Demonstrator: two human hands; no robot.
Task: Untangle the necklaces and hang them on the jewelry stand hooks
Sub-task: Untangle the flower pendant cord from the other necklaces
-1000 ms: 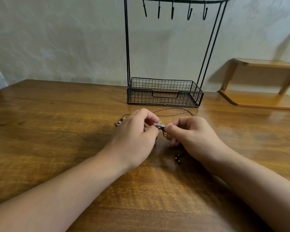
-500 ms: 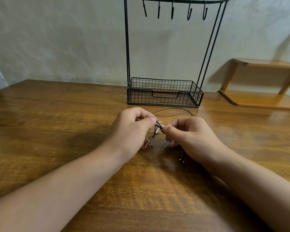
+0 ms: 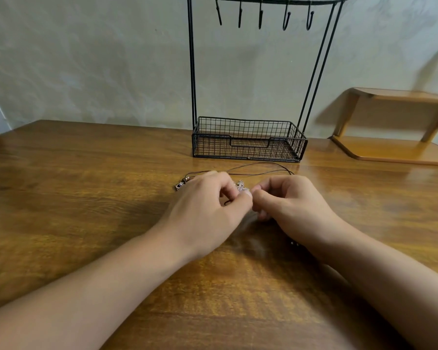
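Both hands meet at the middle of the wooden counter [image 3: 86,198], fingertips nearly touching. Left hand [image 3: 208,210] has its fingers curled and its thumb and forefinger pinching the tangle of necklaces [image 3: 241,186] where a small silvery pendant shows just above the thumbnail. Right hand [image 3: 288,205] is curled likewise and pinches the same tangle from the other side; exactly which strand it has cannot be told, since the fingers hide it.

From the pinched knot, thin dark cords [image 3: 261,166] run away from the person and to the right, in a long flat loop lying on the counter whose long axis goes roughly left to right, just in front of the jewelry stand [image 3: 248,140]. A beaded end [image 3: 181,185] of a necklace pokes out from behind the left hand, pointing left and slightly toward the person. A small dark bit shows by the right wrist; it is too small to make out.

Behind, the stand's black wire basket sits on the counter against the wall, its uprights rising to a top bar with five bare hooks [image 3: 261,16]. A wooden corner shelf [image 3: 400,122] stands well apart to the right.
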